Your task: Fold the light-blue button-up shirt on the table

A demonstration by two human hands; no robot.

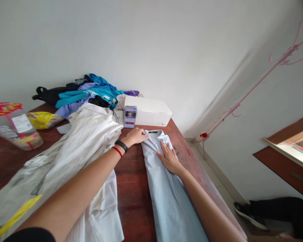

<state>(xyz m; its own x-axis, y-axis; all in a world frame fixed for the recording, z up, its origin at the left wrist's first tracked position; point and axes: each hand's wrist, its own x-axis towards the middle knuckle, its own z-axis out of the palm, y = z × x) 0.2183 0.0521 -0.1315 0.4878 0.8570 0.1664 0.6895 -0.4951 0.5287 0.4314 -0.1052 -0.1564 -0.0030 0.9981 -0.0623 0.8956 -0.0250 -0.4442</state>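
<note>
A light blue shirt point(164, 188) lies folded lengthwise on the table, its collar at the far end with a dark label inside. At the collar's left corner, my left hand point(135, 135) pinches the fabric between thumb and fingers. My right hand point(169, 158) rests flat on the upper right part of the same shirt, fingers spread. To the left of it, a white striped shirt point(83, 144) is spread out along the table, partly hidden by my left forearm.
Behind my hands stand a white box point(148, 111) and a phone point(130, 117) leaning on it. Piled clothes point(91, 90) lie at the back left, near a yellow packet point(44, 120) and a plastic cup point(21, 129). A pink coat rack point(242, 101) and a person's shoe point(251, 215) are right of the table.
</note>
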